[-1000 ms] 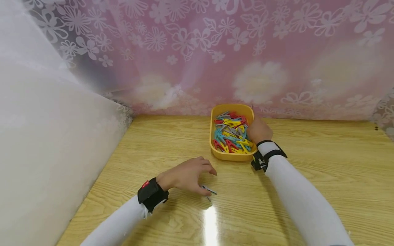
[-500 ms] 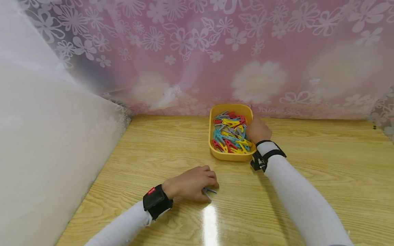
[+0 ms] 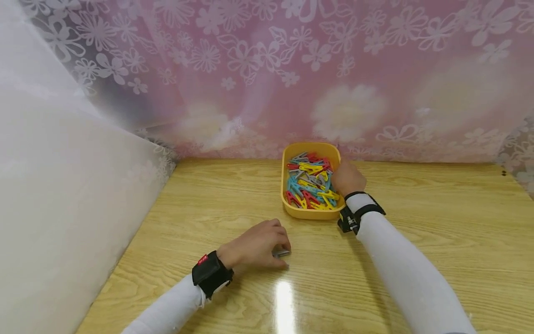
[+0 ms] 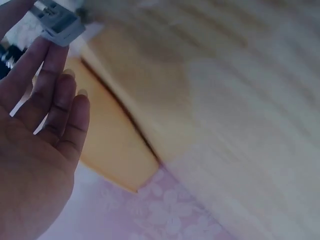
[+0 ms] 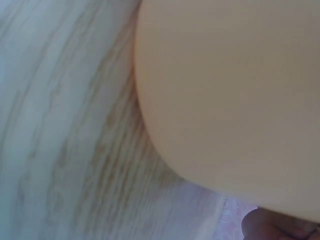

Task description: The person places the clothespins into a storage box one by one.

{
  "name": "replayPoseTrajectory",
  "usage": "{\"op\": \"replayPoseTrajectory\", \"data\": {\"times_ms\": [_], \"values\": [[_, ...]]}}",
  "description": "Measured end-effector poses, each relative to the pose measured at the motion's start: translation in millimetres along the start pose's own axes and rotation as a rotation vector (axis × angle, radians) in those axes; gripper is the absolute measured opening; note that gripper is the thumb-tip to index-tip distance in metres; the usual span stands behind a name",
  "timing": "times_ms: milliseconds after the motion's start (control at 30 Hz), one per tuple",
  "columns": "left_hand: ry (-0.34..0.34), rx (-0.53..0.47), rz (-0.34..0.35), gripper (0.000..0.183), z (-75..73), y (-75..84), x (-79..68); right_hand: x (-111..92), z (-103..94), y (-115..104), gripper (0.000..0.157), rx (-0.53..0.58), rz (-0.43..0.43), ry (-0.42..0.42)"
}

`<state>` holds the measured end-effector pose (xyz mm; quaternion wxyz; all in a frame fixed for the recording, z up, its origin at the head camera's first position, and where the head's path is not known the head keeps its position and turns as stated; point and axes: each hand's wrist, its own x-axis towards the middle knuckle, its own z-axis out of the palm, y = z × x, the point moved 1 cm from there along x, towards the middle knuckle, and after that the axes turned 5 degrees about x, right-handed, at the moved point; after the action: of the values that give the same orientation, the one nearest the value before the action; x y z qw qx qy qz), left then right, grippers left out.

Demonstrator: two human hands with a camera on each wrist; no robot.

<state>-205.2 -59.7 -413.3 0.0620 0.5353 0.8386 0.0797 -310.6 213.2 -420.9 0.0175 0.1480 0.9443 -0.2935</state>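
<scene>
Between the thumb and fingers of my left hand [image 3: 258,243] is a grey clothes peg [image 3: 281,253], pinched just over the table. The left wrist view shows the peg [image 4: 62,25] at the fingertips, with the other fingers loosely bent. A yellow plastic basket [image 3: 313,213] stands at the back of the table, holding many pegs [image 3: 310,185] in red, yellow, blue and grey. My right hand [image 3: 349,178] grips its right rim; the fingertips are hidden in the head view. In the right wrist view the basket wall [image 5: 230,100] fills most of the frame, a bit of hand [image 5: 275,225] below it.
The wooden table [image 3: 217,195] runs back to a pink flowered curtain [image 3: 250,93]. White sheeting [image 3: 75,185] hangs along the left side. A bright light reflection lies on the table in front of the left hand.
My left hand has closed its fingers around the grey peg, which lay on the table, and has risen slightly with it. The right hand stays at the basket rim.
</scene>
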Motion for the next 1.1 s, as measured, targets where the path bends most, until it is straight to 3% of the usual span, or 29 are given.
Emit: {"op": "replayPoseTrajectory", "data": {"times_ms": [267,400,533,900,1000,1100], "values": [[0.166,-0.070,-0.060,0.028,-35.7,-15.8,9.9,-2,0.9,0,0.037,0.003,0.013,0.005],[0.238,-0.084,-0.067,0.025,-59.0,-24.9,22.4,-3,3.0,-2,0.036,-0.006,0.007,0.011],[0.266,-0.098,-0.102,0.027,-76.5,-36.5,39.6,-4,6.4,-6,0.035,-0.008,0.002,0.021],[0.366,-0.136,-0.294,0.036,-87.4,-73.5,96.4,-6,16.2,-13,0.039,-0.013,0.006,-0.002],[0.341,-0.086,-0.326,0.039,-85.6,-79.4,110.8,-6,17.9,-14,0.037,-0.018,0.003,0.001],[0.224,-0.023,-0.358,0.048,-77.5,-86.2,120.4,-7,19.6,-14,0.036,-0.014,0.005,0.007]]}}
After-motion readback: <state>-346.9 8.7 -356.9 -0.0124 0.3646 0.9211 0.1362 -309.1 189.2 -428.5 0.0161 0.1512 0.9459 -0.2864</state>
